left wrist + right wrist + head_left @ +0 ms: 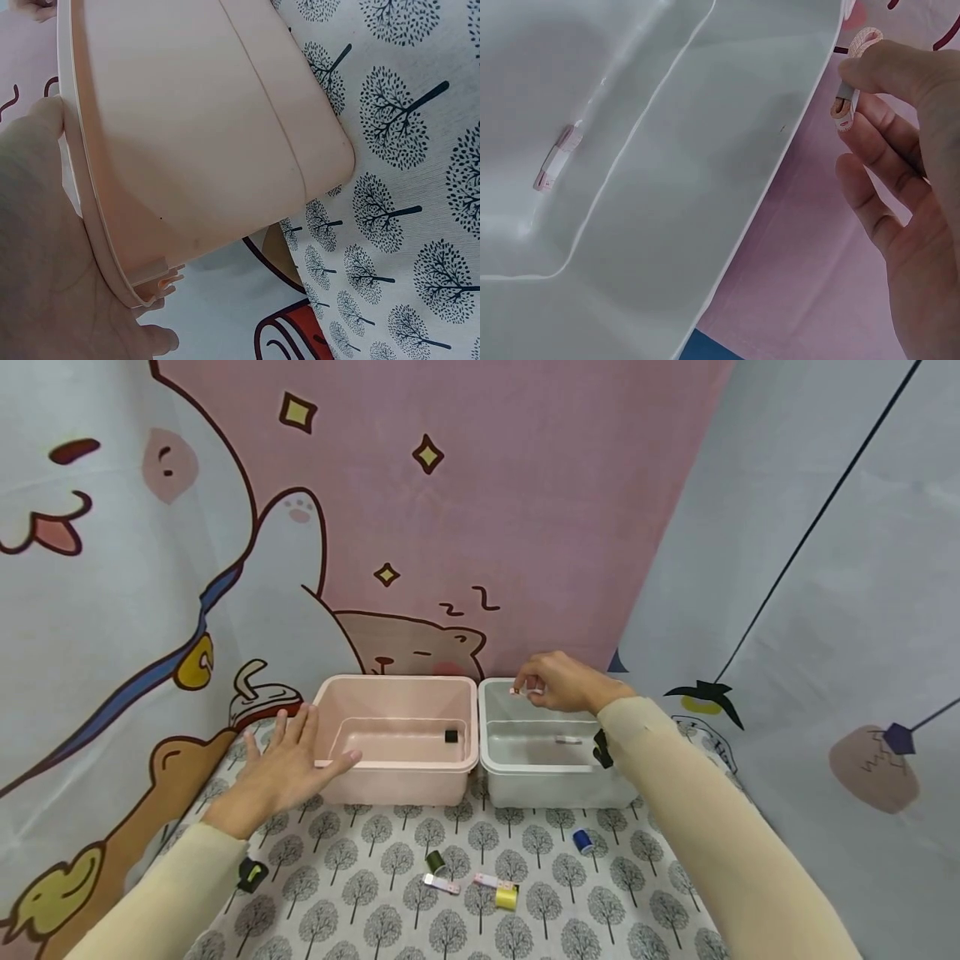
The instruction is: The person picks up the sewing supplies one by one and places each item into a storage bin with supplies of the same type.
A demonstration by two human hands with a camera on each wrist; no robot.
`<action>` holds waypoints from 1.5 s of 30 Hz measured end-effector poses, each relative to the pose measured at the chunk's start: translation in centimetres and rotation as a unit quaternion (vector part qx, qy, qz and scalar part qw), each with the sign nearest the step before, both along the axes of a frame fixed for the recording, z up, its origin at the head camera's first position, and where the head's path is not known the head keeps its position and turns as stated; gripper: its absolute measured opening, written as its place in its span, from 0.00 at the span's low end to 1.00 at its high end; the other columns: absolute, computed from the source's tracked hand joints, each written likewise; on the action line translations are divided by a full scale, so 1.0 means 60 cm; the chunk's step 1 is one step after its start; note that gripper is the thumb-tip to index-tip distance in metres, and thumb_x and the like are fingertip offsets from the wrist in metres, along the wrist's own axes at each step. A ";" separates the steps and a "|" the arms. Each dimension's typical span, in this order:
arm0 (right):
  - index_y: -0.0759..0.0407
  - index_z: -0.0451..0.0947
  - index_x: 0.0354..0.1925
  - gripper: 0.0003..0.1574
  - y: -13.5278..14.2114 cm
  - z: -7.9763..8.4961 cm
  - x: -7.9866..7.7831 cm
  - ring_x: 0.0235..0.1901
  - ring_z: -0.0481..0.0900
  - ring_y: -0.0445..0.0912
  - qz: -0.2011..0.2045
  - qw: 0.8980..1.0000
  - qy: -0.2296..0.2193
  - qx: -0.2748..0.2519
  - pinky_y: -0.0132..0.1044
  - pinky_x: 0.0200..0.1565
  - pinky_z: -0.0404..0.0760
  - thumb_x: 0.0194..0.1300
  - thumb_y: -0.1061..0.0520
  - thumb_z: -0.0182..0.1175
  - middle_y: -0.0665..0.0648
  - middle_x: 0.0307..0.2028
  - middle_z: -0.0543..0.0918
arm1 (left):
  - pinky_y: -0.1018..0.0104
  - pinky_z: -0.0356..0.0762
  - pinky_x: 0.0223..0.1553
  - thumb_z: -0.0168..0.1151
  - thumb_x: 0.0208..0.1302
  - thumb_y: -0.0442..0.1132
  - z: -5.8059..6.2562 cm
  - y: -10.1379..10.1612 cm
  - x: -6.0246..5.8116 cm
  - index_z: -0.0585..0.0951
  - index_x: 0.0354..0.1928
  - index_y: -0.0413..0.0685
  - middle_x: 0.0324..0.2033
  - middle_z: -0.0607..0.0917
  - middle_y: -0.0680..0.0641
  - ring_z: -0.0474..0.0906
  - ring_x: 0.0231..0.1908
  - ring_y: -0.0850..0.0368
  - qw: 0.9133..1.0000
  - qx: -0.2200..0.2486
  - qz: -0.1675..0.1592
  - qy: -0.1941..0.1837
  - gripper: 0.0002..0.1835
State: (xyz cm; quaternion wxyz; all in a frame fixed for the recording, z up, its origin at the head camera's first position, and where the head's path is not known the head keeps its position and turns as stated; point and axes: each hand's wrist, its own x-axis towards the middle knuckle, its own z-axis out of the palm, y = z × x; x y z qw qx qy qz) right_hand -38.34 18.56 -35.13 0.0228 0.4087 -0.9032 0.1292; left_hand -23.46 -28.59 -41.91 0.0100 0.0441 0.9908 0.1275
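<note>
Fingers spread, my left hand (281,768) lies at the left end of the pink bin (397,785). In the left wrist view the thumb touches the bin's rim (86,172). Over the back of the pale grey-green bin (558,789), my right hand (562,683) pinches a small folded measuring tape (844,109) between thumb and fingers. Another folded measuring tape (557,157) lies on that bin's floor. Inside the pink bin sits a black thread spool (451,737).
On the tree-print cloth (390,893) in front lie a green thread spool (435,861), a yellow spool (506,898), a blue spool (582,841) and two folded tapes, one left (441,883), one touching the yellow spool. A cartoon-print curtain (525,510) hangs behind the bins.
</note>
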 end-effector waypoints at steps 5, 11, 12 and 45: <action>0.59 0.95 0.55 0.18 0.003 0.001 -0.001 0.45 0.91 0.51 0.000 1.000 0.002 -0.005 0.46 0.52 0.95 0.70 0.69 0.73 0.59 0.46 0.94 | 0.05 0.19 0.79 0.40 0.79 0.88 0.000 0.001 -0.002 0.38 0.95 0.36 0.94 0.36 0.28 0.29 0.92 0.16 1.000 -0.001 -0.001 0.002 0.71; 0.61 0.93 0.61 0.20 0.008 0.001 -0.003 0.51 0.92 0.57 -0.018 1.000 -0.002 0.002 0.53 0.57 0.94 0.73 0.66 0.75 0.64 0.52 0.94 | 0.05 0.18 0.79 0.41 0.78 0.89 -0.001 0.003 -0.003 0.38 0.95 0.36 0.94 0.36 0.29 0.29 0.92 0.16 1.000 0.001 0.001 0.002 0.71; 0.62 0.92 0.63 0.22 0.009 0.001 -0.002 0.53 0.92 0.58 -0.024 1.000 -0.005 0.003 0.54 0.59 0.94 0.73 0.65 0.76 0.65 0.54 0.94 | 0.05 0.18 0.79 0.41 0.78 0.89 -0.001 0.004 -0.003 0.38 0.95 0.36 0.94 0.36 0.28 0.29 0.92 0.16 1.000 0.001 0.001 0.001 0.71; 0.50 0.87 0.74 0.32 0.055 -0.003 0.070 0.64 0.90 0.59 -0.073 0.997 0.017 0.009 0.61 0.69 0.91 0.77 0.51 0.78 0.60 0.65 0.89 | 0.03 0.17 0.77 0.43 0.79 0.87 -0.001 0.001 0.000 0.37 0.95 0.36 0.94 0.37 0.28 0.30 0.92 0.16 1.000 0.017 -0.003 -0.004 0.70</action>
